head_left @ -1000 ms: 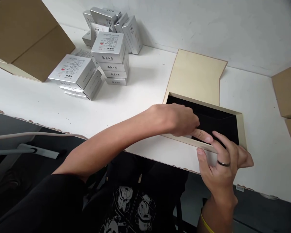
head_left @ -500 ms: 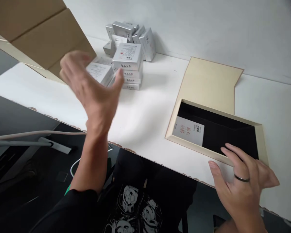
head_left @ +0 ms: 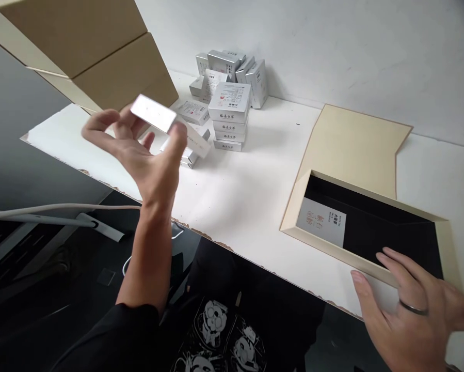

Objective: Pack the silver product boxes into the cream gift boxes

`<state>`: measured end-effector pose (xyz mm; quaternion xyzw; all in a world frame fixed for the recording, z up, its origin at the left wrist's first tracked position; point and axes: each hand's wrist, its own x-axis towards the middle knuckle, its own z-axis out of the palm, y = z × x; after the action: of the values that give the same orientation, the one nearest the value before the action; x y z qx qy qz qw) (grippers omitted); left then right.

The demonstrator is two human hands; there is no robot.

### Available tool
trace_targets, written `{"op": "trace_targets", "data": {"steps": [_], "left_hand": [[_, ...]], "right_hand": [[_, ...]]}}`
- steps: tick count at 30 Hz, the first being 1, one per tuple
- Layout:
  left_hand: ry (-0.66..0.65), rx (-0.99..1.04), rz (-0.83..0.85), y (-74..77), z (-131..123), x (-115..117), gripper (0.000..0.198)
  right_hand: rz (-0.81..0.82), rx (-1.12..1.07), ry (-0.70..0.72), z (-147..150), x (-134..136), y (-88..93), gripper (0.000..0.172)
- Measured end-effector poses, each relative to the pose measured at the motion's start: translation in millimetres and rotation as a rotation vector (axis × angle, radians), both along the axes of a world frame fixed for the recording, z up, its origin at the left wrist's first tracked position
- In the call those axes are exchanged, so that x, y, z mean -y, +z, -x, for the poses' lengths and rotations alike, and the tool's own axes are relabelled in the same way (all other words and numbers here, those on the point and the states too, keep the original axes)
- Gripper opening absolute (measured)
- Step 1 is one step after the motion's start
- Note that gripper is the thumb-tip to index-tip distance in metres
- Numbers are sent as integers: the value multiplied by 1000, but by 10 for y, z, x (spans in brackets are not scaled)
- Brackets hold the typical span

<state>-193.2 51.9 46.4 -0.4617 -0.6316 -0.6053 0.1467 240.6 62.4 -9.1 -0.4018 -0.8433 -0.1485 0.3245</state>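
The left hand (head_left: 148, 163) pinches a shiny, square-cornered silver carton (head_left: 153, 113), and the right hand (head_left: 413, 305) spreads over a black-lined cream box's (head_left: 297, 206) edge.

Small silver rectangular cartons (head_left: 228, 111) look like smooth, glossy printed paperboard; open cream rectangular box (head_left: 297, 205), matt paper-covered board with dull black lining (head_left: 382, 222); large brown box (head_left: 123, 77), matt cardboard; flat white worktop (head_left: 251, 201), smooth, rough along its chipped edge; black sleeve (head_left: 115, 336), matt cloth
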Motion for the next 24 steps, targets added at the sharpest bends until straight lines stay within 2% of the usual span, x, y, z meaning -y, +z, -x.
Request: {"op": "trace_targets", "data": {"steps": [2,3,4,6,8,10,13,15,17,21,24], "left_hand": [[-291,47,-238,125,-296,-45,47],[-450,71,-257,207,-480,-76,48],[-599,40,-206,298,-674,-111,51],[-814,-122,83,486,-1060,-194,48],[-950,-395,428,657,-1401,-299,39],[-1019,-645,648,782,-1674,-426,38],[-1061,-893,921,860,-1940,-616,38],[-1065,-970,1186,857,-2028,-707,36],[-1062,-951,1355,830,-2060,-757,47],[-1060,-931,1359,760,-2054,-797,64],[-1068,-976,1348,729,-2083,-821,61]], "right_hand": [[-3,12,-31,6,16,0,67],[-1,19,-46,10,24,-1,67],[5,23,-57,15,33,-1,65],[23,23,-70,27,45,3,62],[27,32,-75,40,50,11,62],[16,51,-69,49,50,23,63],[27,56,-65,55,50,43,56],[58,38,-67,59,53,54,48],[84,27,-70,65,55,58,44],[79,37,-78,70,51,55,43],[63,44,-84,57,49,61,43]]}}
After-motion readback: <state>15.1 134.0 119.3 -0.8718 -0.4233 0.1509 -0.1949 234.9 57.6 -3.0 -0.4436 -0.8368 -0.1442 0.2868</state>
